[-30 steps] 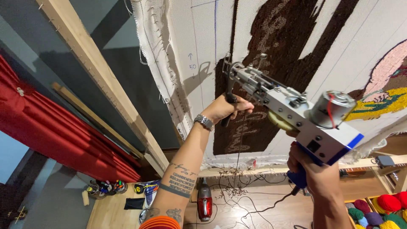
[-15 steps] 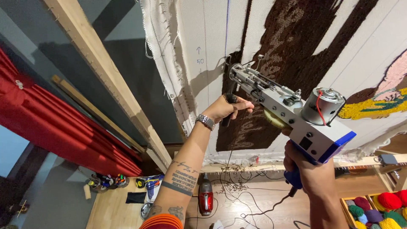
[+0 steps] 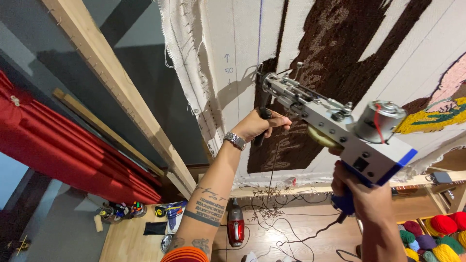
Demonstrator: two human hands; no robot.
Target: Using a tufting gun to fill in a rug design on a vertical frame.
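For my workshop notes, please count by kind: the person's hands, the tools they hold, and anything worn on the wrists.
hands: 2 (left hand, right hand)
tufting gun: 1, gripped by both hands
wristwatch: 1, on the left wrist
Total: 4

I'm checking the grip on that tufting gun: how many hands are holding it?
2. The left hand grips the black front handle near the cloth; the right hand holds the blue rear grip of the tufting gun.

Brushed metal tufting gun (image 3: pixel 335 126) with blue plastic handle meets coarse woven cloth (image 3: pixel 310 43).
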